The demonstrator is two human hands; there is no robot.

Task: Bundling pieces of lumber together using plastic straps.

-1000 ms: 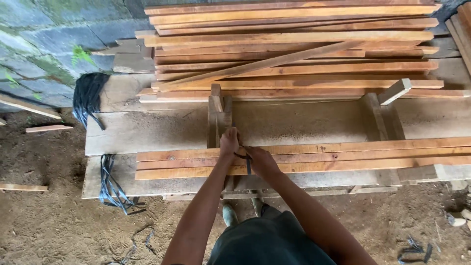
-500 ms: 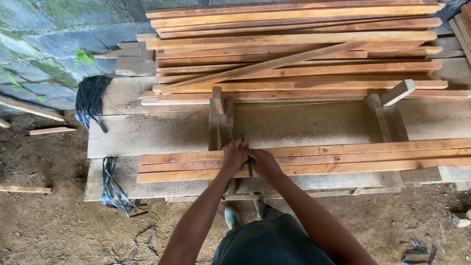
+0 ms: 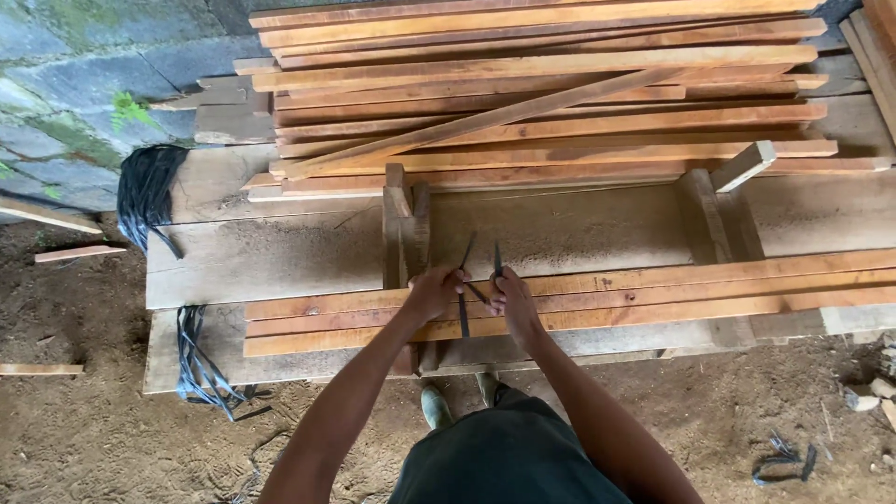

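1. Two hands meet mid-bench – our left hand (image 3: 431, 291) and right hand (image 3: 509, 297) each pinch a dark strap (image 3: 465, 280) end.
2. Strap wraps the slat bundle (image 3: 653, 294), whose length runs left-right, crosswise – both hands equally near.

Bare arms; dark green shorts; green boots (image 3: 435, 407).

Rough outdoor woodworking spot

I see a mossy stone wall (image 3: 65, 84) upper left; dirt floor (image 3: 84, 429) below; a plank bench (image 3: 271, 252); stacked timber (image 3: 560, 84) behind; flat daylight.
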